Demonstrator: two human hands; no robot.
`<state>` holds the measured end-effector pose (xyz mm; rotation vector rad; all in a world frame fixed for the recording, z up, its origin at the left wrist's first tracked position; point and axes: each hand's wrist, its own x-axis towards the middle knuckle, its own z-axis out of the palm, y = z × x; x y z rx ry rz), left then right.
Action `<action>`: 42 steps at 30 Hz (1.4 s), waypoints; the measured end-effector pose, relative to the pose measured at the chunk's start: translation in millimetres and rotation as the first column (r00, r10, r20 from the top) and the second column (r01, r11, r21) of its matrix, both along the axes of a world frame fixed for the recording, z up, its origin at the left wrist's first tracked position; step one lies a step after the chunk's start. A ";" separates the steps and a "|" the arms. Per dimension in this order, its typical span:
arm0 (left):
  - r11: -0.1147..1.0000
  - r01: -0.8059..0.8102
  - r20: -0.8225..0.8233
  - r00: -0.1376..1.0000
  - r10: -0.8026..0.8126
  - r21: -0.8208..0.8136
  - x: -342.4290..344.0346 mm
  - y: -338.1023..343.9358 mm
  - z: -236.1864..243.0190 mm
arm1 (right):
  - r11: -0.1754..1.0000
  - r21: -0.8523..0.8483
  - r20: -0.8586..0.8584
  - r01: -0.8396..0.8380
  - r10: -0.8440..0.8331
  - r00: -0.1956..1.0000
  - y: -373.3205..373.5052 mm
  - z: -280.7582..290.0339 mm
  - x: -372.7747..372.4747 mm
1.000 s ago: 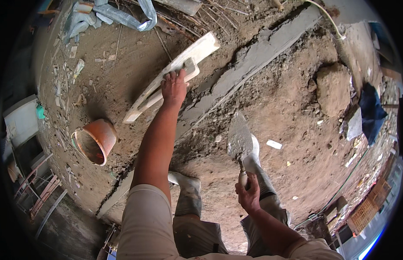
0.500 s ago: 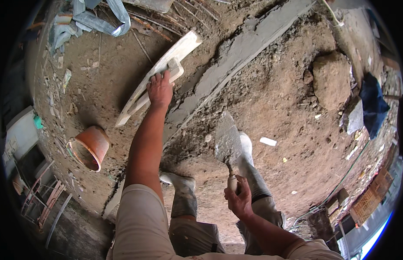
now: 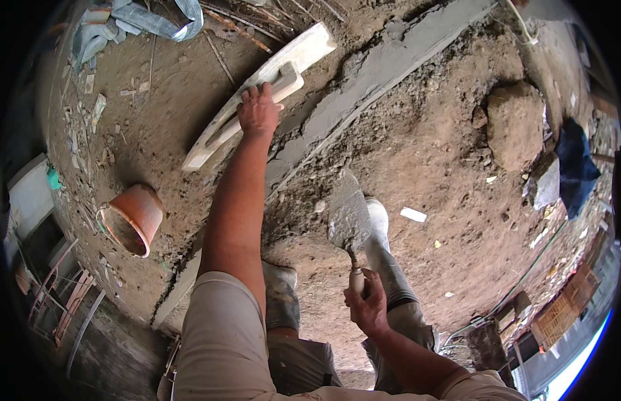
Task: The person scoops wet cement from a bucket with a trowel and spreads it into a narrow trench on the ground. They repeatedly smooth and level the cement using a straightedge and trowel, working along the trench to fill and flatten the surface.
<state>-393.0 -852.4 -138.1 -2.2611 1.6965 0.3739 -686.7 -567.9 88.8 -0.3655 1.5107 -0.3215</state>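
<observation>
My left hand (image 3: 259,115) is closed on the handle of a long, pale wooden float (image 3: 317,47), up and left of a strip of wet grey mortar (image 3: 370,93) that runs diagonally along the ground. The float's working face is hidden from this view. Lower down, my right hand (image 3: 368,304) grips the wooden handle of a pointed trowel (image 3: 348,210). Grey mortar coats the trowel's blade, which points away from me beside my right boot (image 3: 377,227).
An orange bucket (image 3: 138,212) lies tilted on the dirt at left. Bent sheet metal (image 3: 146,27) and thin rods lie at the far left. Large stones (image 3: 515,127) and a dark blue cloth (image 3: 577,170) are on the right. A green hose (image 3: 534,264) crosses the lower right.
My left hand has carried the float farther away and slightly to the right. My right hand and the trowel have barely moved.
</observation>
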 end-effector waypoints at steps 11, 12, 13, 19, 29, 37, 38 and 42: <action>0.806 -0.476 -0.400 0.855 0.331 -0.351 42.2 174.1 49.8 | 0.994 -0.020 -0.132 -0.106 0.103 0.986 10.3 -3.1 33.7; 0.790 -0.483 -0.386 0.858 0.340 -0.377 64.5 208.5 57.3 | 0.977 -0.082 -0.138 -0.199 0.187 0.973 14.0 -3.4 36.6; 0.774 -0.489 -0.376 0.859 0.347 -0.403 86.5 243.5 64.1 | 0.970 -0.083 -0.156 -0.229 0.214 0.964 20.3 -5.0 42.1; 0.524 -0.765 -0.238 0.625 0.743 -0.374 256.7 427.0 149.6 | 0.830 -0.242 -0.305 -0.503 0.428 0.851 74.7 -34.1 47.2; 0.052 -0.945 -0.196 0.121 0.973 -0.324 525.5 555.0 132.4 | 0.428 -0.279 -0.573 -0.860 0.645 0.506 114.9 -11.5 118.9; -0.164 -0.968 -0.808 -0.249 0.534 0.190 543.4 494.8 118.2 | 0.481 -0.069 -0.486 -0.874 0.749 0.451 136.6 21.4 117.4; -0.178 -0.975 -0.830 -0.210 0.516 0.136 536.8 489.2 127.0 | 0.332 -0.165 -0.558 -0.929 0.745 0.365 139.1 28.8 121.6; -0.154 -0.973 -0.773 0.039 0.634 -0.175 509.6 453.4 186.6 | 0.135 -0.332 -0.656 -0.934 0.678 0.331 130.8 86.7 169.8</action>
